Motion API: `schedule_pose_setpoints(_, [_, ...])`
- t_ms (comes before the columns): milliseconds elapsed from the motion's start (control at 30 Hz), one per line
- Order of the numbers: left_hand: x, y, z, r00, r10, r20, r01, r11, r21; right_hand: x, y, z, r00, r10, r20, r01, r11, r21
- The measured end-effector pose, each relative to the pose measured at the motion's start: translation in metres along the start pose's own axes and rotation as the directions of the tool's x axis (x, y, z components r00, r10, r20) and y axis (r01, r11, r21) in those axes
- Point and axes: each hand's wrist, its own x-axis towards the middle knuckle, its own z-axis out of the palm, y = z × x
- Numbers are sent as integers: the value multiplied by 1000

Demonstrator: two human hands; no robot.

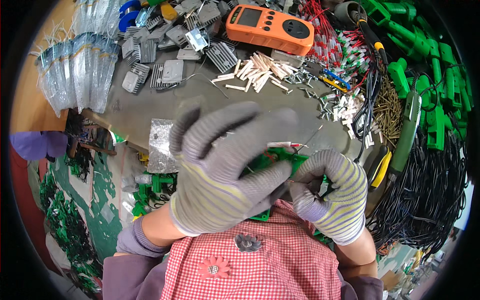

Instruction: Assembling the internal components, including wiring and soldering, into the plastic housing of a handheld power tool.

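Note:
Both my hands wear grey knit gloves with yellow stripes. My left hand (pixel 220 170) hovers over a green plastic housing (pixel 260 161), its fingers stretched and apart, a little smeared by motion. Nothing shows in its grasp. At the housing's right side, my right hand (pixel 330 195) is closed, with thumb and forefinger pinched together. What lies in that pinch is hidden or too small to make out. A white sleeve with a red wire end (pixel 285 145) sticks out just beyond the housing. Most of the housing is hidden under the left hand.
Grey finned metal blocks (pixel 167 72) and an orange meter (pixel 270 29) lie at the back. White tubes (pixel 262 70), screws (pixel 327 105) and red-wired parts (pixel 325 37) sit nearby. Right are a green soldering iron (pixel 406 127), black cables (pixel 415 185) and green housings (pixel 436 122); left, clear bags (pixel 75 75).

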Motion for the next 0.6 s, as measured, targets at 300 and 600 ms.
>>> schedule_pose_setpoints(300, [9, -15, -4, 983, -3, 185, 76, 920, -385, 3, 11, -3, 895, -431, 113, 445, 857, -261])
schedule_pose_setpoints(600, [9, -17, -7, 974, 46, 221, 42, 924, -379, -1, 23, -10, 910, -402, 96, 414, 887, -206])
